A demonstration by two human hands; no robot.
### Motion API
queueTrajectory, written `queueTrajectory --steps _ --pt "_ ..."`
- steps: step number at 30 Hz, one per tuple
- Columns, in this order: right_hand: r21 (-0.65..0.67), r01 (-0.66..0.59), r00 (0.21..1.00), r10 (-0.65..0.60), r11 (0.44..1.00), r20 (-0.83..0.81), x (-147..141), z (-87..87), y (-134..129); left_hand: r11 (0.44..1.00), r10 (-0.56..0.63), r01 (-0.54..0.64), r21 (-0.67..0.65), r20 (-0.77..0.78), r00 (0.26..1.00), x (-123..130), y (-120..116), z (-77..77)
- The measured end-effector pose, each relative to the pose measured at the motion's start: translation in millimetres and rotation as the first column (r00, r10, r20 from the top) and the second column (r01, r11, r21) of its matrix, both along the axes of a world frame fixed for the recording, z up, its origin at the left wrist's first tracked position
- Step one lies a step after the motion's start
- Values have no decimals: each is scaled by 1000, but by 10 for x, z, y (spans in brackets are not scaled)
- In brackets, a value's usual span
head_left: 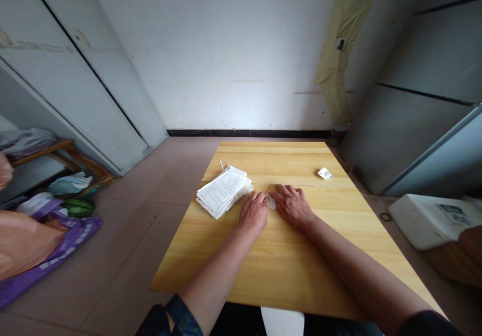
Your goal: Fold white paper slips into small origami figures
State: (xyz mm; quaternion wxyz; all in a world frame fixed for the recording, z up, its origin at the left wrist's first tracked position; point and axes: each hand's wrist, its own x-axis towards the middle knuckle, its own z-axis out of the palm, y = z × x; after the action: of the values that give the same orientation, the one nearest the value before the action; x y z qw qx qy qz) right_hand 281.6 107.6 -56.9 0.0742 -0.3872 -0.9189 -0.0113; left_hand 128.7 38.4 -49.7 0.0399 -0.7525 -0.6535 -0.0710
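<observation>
**A:** From the head camera, we're looking down at both hands working on the wooden tabletop. What are we worried about?

**B:** We're watching the small folded paper slip first. It's sitting between the left hand and the right hand, close to the seam crossing the table. If the fingers are pushing it sideways, it could catch in that seam.

**A:** Are the hands gripping it?

**B:** The right hand is lying open, with its fingers spread and touching the slip. The left hand is curling over, its fingertips hidden, so we can't tell whether it's pinching anything.

**A:** And the stack of printed papers?

**B:** We're seeing it sitting loosely just beside the left hand, near the table's left edge. A knock from the wrist could fan the sheets onto the tile floor.

**A:** The white packet?

**B:** It's lying well apart, near the right edge, so a careless reach could sweep it off.
</observation>
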Motion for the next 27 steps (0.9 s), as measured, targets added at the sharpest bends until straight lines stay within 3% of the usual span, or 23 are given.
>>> queueTrajectory --steps 11,20,27 --pt "35 101 995 -100 994 -26 -71 -7 -21 997 72 -74 19 91 993 -82 -101 -81" --pt "28 -88 993 90 996 -75 -60 -18 -38 994 93 -98 39 119 989 -52 -81 -73" --pt "-3 96 994 -96 995 -51 -56 -78 45 991 124 -128 24 125 984 -31 -89 -77"
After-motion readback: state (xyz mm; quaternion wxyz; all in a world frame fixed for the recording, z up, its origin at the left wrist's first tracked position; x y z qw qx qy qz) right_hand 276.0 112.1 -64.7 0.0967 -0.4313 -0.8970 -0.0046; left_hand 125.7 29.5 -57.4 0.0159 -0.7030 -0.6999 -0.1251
